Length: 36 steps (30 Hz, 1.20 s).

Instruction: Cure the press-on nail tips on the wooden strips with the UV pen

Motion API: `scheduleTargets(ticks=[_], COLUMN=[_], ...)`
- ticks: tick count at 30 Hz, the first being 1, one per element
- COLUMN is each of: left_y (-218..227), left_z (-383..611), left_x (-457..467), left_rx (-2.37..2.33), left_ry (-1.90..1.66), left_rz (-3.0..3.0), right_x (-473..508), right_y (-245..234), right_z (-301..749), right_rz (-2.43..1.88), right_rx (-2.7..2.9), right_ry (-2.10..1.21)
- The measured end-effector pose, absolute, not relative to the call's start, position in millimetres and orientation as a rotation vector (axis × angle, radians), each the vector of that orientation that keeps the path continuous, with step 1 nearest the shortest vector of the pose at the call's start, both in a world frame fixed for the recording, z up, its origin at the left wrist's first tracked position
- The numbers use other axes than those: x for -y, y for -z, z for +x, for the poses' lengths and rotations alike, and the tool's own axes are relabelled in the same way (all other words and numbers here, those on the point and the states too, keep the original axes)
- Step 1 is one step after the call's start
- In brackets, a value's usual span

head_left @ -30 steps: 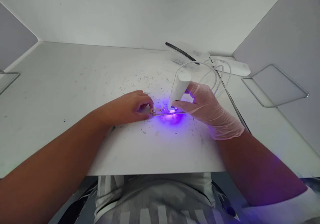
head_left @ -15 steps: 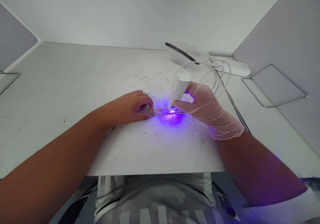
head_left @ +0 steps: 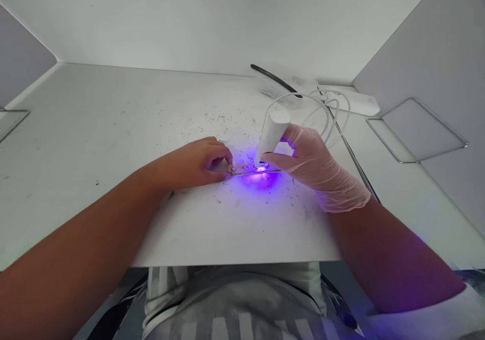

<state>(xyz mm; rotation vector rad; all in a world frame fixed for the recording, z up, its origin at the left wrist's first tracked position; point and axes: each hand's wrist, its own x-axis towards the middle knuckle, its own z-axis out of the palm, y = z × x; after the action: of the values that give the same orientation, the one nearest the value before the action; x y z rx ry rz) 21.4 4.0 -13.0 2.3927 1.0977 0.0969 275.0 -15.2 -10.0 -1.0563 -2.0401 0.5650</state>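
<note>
Gloved in thin translucent material, my right hand (head_left: 306, 155) grips a white handheld UV lamp (head_left: 273, 130). The lamp tilts downward, its lit end just over a thin flat strip (head_left: 246, 172) and throwing violet light on it. Small shiny pieces sit along the strip; the glare hides what they are. My bare left hand (head_left: 206, 163) pinches the strip's left end between thumb and fingers, resting on the table. The strip's right end runs beneath my right hand's fingers.
The white table (head_left: 94, 112) carries scattered dark specks. Behind the lamp lie a clear box with a black edge (head_left: 276, 81), a looped white cable (head_left: 328, 115) and a white power strip (head_left: 354, 101). A wire frame (head_left: 417, 130) stands at the right wall.
</note>
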Motion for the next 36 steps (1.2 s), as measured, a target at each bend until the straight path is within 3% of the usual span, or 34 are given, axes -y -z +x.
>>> scheduleTargets(ticks=[36], left_y=[11.2], left_z=[23.1], left_x=[-2.2], left_rx=[-1.094], left_ry=[-0.096], left_rz=[2.386], right_x=[14.6], right_y=[9.4], right_z=[275.5], right_rz=[-1.063], right_rx=[2.048], right_ry=[-0.558])
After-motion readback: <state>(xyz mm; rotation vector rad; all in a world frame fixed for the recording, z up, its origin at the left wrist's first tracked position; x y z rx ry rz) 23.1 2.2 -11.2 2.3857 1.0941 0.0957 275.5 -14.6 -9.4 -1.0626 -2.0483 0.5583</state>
